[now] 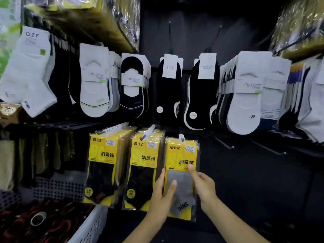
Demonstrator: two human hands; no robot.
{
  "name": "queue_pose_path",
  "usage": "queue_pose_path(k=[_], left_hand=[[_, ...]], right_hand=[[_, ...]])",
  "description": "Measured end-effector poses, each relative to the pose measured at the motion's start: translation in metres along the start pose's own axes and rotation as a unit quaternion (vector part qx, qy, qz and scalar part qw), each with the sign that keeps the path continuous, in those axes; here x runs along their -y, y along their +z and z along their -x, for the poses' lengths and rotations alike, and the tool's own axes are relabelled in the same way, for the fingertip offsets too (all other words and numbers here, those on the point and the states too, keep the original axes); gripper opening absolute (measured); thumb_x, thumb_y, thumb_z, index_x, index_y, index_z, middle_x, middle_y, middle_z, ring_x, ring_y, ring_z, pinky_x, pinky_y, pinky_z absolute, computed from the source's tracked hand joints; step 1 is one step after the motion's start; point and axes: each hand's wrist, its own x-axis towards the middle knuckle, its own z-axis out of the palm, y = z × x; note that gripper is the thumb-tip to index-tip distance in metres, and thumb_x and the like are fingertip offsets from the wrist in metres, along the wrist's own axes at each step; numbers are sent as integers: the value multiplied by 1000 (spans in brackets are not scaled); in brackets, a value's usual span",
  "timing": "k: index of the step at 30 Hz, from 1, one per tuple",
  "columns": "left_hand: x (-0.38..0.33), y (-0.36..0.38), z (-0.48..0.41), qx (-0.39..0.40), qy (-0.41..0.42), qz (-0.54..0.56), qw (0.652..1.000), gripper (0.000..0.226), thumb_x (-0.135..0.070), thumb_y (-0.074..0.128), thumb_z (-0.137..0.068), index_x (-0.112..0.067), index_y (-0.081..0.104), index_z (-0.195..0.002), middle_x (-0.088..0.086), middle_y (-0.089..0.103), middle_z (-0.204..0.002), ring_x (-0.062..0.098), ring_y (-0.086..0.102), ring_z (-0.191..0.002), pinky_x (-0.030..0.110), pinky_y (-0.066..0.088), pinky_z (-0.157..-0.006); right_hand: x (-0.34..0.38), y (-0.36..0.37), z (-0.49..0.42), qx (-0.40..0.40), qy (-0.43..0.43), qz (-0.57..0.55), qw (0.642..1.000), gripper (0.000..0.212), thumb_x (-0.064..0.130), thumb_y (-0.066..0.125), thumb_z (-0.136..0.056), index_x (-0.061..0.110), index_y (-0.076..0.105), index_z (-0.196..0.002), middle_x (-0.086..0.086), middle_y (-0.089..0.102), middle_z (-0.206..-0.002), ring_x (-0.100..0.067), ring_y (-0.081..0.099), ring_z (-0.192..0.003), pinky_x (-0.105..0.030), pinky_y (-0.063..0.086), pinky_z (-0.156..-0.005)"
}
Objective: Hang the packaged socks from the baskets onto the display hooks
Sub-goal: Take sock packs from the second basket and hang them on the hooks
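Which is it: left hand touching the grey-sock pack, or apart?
Touching. Head view: the left hand grips the grey-sock pack, one digit lying across its clear front, the rest along its left edge, with no gap visible.

Person, one entry: left hand (161,197) and right hand (204,188), both bare. Left forearm (140,230) and right forearm (233,223) uncovered down to the frame edge. Fingers slim; nails too blurred to detail.

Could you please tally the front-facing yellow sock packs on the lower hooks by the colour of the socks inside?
Yellow plastic packs of black socks: 2
Yellow plastic pack of grey socks: 1
Total: 3
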Motion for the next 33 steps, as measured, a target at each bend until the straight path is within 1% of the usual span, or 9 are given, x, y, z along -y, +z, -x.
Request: queue_pose_path(k=[3,8,13,18,20,24,26,29,33], left_hand=[[11,11,-21,-7,18,-12,1000,81,-58,48,-79,-38,10,-149,-26,17,-144,-8,17,-130,12,25,-103],[35,32,-79,-16,4,-5,1000,78,-58,44,-83,-45,0,-146,-33,7,-138,-7,10,-130,25,16,-112],[56,48,-139,-45,1,-21,999,71,-49,42,-93,-36,1,-149,-20,4,-154,-2,7,-137,24,12,-111],[69,49,-146,-51,-7,-34,998,68,-48,41,-95,-35,4,-150,-14,5,-158,5,8,-143,26,13,-112],[75,46,-127,-33,-36,-54,997,71,-54,40,-92,-36,3,-150,-16,4,-158,7,6,-145,27,12,-112],[93,40,-50,5,-92,-71,993,68,-59,43,-88,-38,19,-148,-18,18,-153,7,14,-143,30,15,-118],[107,38,4,30,-129,-61,989,55,-56,47,-89,-41,32,-139,-16,30,-147,4,27,-137,29,23,-116],[130,36,87,90,-216,-57,971,46,-55,48,-90,-42,40,-133,-16,39,-138,1,37,-126,20,29,-103],[162,41,177,134,-309,-62,940,49,-49,51,-92,-28,43,-136,-9,45,-136,10,45,-126,22,37,-102]], right_hand=[[-13,1,-20,-4,8,-4,1000,46,45,67,-83,-1,70,-86,-21,72,-93,-31,68,-91,-45,54,-89],[-31,10,-75,-18,31,19,999,37,45,66,-84,9,72,-81,-11,74,-86,-25,69,-89,-42,55,-87],[-39,21,-134,-50,40,57,996,45,52,66,-81,8,69,-73,-10,70,-82,-26,65,-83,-42,54,-86],[-51,16,-149,-34,15,89,995,40,44,61,-89,6,68,-97,-7,67,-93,-19,60,-85,-32,50,-77],[-53,3,-135,-24,8,85,996,31,33,61,-91,7,64,-108,-1,63,-94,-12,57,-83,-24,46,-70],[-66,-45,-78,40,41,109,992,21,26,62,-91,14,63,-109,-1,64,-108,-17,60,-103,-36,49,-95],[-75,-77,-36,90,77,140,983,13,25,62,-92,19,63,-104,1,63,-109,-16,61,-104,-33,50,-93],[-93,-124,28,154,166,202,953,15,27,60,-93,18,64,-105,0,62,-110,-15,61,-104,-31,50,-91],[-128,-173,102,190,282,284,897,25,25,58,-94,13,59,-116,-4,60,-116,-20,58,-110,-30,46,-91]])
